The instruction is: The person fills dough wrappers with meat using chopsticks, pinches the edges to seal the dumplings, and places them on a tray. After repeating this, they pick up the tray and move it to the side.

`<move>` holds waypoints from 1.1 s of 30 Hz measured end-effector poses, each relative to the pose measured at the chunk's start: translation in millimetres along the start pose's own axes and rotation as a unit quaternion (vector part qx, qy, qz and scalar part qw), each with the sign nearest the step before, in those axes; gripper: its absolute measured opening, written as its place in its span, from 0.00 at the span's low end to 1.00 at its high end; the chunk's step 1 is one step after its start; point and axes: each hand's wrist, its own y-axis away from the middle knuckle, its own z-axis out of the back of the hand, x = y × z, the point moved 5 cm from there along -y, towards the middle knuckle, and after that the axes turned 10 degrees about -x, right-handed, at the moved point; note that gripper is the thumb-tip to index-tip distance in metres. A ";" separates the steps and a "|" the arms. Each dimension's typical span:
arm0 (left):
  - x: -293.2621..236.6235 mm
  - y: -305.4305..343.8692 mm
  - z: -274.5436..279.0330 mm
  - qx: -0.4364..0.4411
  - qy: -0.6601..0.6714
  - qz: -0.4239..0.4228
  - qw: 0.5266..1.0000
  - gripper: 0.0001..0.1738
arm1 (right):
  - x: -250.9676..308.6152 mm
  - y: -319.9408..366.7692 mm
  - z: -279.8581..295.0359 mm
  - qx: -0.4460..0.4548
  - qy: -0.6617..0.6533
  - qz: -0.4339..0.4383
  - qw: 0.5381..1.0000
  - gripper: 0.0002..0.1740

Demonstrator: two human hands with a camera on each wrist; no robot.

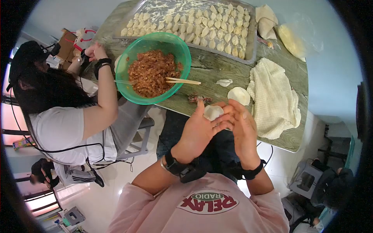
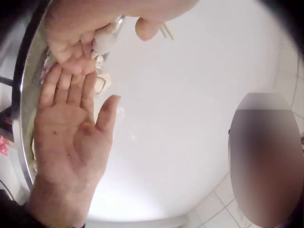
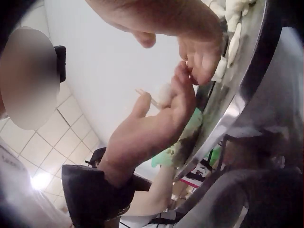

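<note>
A folded white dough wrapper (image 1: 213,112) lies in the bent fingers of my left hand (image 1: 196,132), whose thumb stands apart from it. My right hand (image 1: 244,136) has its palm bare and its fingers extended, their tips against the left fingers. In the left wrist view that bare right palm (image 2: 69,137) shows below the left hand (image 2: 118,19). The right wrist view has the wrapper (image 3: 164,95) in the left hand (image 3: 147,130), under the right hand (image 3: 166,19). A flat wrapper (image 1: 239,96) and a dumpling (image 1: 224,82) are on the table beyond my hands.
A green bowl (image 1: 186,66) of meat filling with chopsticks (image 1: 186,81) stands at the left. Behind it is a tray (image 1: 250,42) with rows of dumplings. At the right lie a cream cloth (image 1: 274,97) and a plastic bag (image 1: 293,40). Another person (image 1: 62,116) sits at the left.
</note>
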 end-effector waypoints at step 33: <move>-22.7 -4.7 56.1 0.038 -0.440 -0.315 0.840 0.09 | -5.2 -19.2 59.7 -0.156 0.171 0.156 0.960 0.06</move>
